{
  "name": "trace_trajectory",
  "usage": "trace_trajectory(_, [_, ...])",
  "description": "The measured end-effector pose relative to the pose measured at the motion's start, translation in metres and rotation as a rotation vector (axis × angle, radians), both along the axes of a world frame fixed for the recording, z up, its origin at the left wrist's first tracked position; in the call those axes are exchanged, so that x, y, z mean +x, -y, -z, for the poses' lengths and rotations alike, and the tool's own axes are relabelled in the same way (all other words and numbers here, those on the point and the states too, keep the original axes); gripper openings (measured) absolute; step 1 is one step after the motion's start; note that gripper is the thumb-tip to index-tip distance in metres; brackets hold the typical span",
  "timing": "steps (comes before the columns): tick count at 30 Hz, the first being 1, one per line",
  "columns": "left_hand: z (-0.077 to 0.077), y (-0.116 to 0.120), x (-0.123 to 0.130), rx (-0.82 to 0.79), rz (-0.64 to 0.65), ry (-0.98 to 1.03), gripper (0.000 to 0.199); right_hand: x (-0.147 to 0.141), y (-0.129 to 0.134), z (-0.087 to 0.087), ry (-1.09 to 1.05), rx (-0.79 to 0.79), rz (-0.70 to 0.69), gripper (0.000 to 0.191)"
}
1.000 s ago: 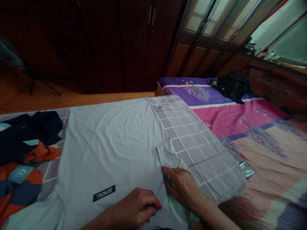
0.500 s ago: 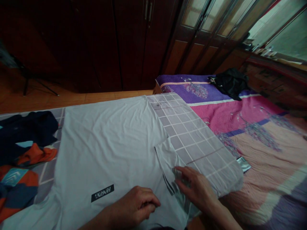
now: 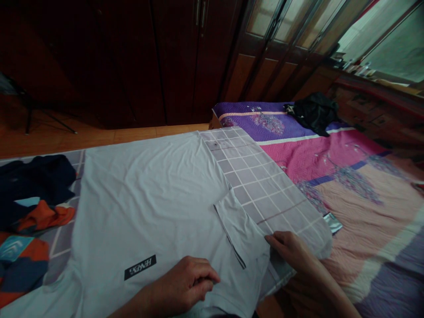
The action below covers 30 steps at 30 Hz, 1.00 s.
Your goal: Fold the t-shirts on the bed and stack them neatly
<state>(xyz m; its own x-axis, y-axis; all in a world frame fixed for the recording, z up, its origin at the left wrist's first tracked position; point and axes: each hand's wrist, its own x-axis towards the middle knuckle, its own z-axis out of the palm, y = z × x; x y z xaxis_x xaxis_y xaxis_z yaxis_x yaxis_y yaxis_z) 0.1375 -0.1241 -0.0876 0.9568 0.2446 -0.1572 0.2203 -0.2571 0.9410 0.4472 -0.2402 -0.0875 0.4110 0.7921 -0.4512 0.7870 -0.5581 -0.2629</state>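
Observation:
A pale grey T-shirt [image 3: 149, 190] lies spread over the padded board, with a dark label bearing white letters on it. Its near-right sleeve [image 3: 240, 229] is folded inward, the dark-lined hem showing across the shirt. At the outer corner of this sleeve, my right hand [image 3: 293, 251] pinches the cloth between thumb and fingers. My left hand [image 3: 188, 280] rests over the lower part of the shirt, fingers curled inward, with nothing visible in them.
A grey checked cover [image 3: 255, 176] shows right of the shirt. Dark blue and orange clothes [image 3: 39, 176] lie at the left. Beyond stands a bed with a colourful quilt [image 3: 351, 190], a black garment [image 3: 313, 112] and a small shiny packet [image 3: 332, 224]. Dark wardrobes [image 3: 179, 66] line the back.
My right hand has moved right and taken hold of the sleeve's outer corner, and the bunched sleeve now lies flatter and stretched outward. My left hand has stayed in place.

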Motion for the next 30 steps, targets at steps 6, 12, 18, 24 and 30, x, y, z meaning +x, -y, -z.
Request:
trace_trajectory(6, [-0.002, -0.001, 0.001, 0.011, 0.003, 0.001, 0.024, -0.009, -0.005, -0.009, 0.124, 0.031, 0.033, 0.036])
trace_trajectory(12, [-0.003, 0.000, 0.001, -0.020, 0.000, -0.009, 0.024, -0.024, -0.029, -0.015, 0.278, 0.189, -0.115, 0.021])
trace_trajectory(18, [0.002, 0.002, 0.000, -0.022, -0.011, 0.003, 0.025, -0.030, -0.061, -0.014, 0.335, 0.172, -0.154, 0.022])
trace_trajectory(24, [-0.002, 0.001, 0.001, -0.002, -0.019, 0.015, 0.025, -0.031, -0.066, -0.009, 0.280, 0.236, -0.187, 0.023])
trace_trajectory(30, [-0.003, 0.001, 0.001, -0.019, -0.022, 0.010, 0.026, -0.036, -0.085, -0.016, 0.307, 0.341, -0.234, 0.032])
